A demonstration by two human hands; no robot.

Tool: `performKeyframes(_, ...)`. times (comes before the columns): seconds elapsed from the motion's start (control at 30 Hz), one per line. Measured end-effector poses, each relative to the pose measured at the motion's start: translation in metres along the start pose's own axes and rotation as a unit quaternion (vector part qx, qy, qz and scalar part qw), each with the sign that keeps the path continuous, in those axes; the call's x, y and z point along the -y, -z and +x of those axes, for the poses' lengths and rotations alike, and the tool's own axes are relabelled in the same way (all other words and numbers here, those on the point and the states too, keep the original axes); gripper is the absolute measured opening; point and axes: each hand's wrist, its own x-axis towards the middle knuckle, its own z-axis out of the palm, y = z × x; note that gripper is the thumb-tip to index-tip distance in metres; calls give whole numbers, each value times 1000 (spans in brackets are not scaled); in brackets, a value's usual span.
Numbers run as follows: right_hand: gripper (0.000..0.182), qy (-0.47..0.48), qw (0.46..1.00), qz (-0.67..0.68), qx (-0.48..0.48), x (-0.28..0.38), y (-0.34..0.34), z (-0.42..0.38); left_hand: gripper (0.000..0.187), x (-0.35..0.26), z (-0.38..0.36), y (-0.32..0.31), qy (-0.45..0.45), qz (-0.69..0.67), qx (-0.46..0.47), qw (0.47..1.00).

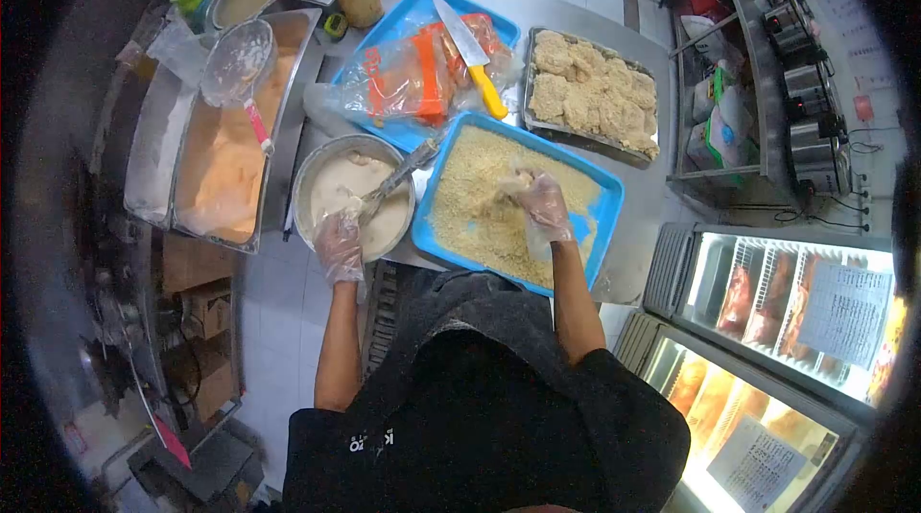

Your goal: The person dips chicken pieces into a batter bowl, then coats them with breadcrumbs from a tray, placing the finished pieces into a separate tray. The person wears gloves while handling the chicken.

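Observation:
My gloved left hand (pixel 340 243) is at the near edge of a metal bowl (pixel 304 189) of pale batter (pixel 338 189). Its fingers are closed near the lower end of metal tongs (pixel 403 171), which lean across the bowl's right rim. In a blue tray (pixel 614 216) of breadcrumbs (pixel 480 187), my gloved right hand (pixel 542 204) has its fingers drawn together over the crumbs. Whatever it may hold is too blurred to name. Behind the tray, a metal tray (pixel 531 91) holds several crumb-coated pieces (pixel 595 86).
A yellow-handled knife (pixel 470 48) lies over plastic packaging (pixel 398 77) in another blue tray (pixel 413 10). On the left, a strainer (pixel 240 62) rests over a metal container (pixel 273 153) of orange-tinted powder. Lit display cases (pixel 767 292) stand at the right.

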Motion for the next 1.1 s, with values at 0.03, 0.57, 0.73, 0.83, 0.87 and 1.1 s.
performKeyframes(0.03, 36, 54, 998, -4, -18, 14, 1, -11, 32, -7, -1, 4, 10, 7, 6, 1000)
performKeyframes(0.57, 99, 69, 929, -354, -86, -17, -37, -45, 29, 46, 1, -17, -9, -113, 13, 993)
performKeyframes(0.73, 55, 147, 975, -64, -153, -116, -41, -12, 22, 55, 4, -33, -37, -56, -49, 997)
performKeyframes(0.83, 42, 240, 884, 383, -119, -118, -48, -16, 22, 52, 7, -27, -8, -139, -26, 990)
performKeyframes(0.87, 45, 260, 927, 246, -111, -117, -43, -9, 22, 47, 4, -25, -3, -149, -16, 989)
performKeyframes(1.1, 68, 189, 953, -180, -153, -136, -18, 24, 19, 48, 4, -29, 7, -142, -9, 990)
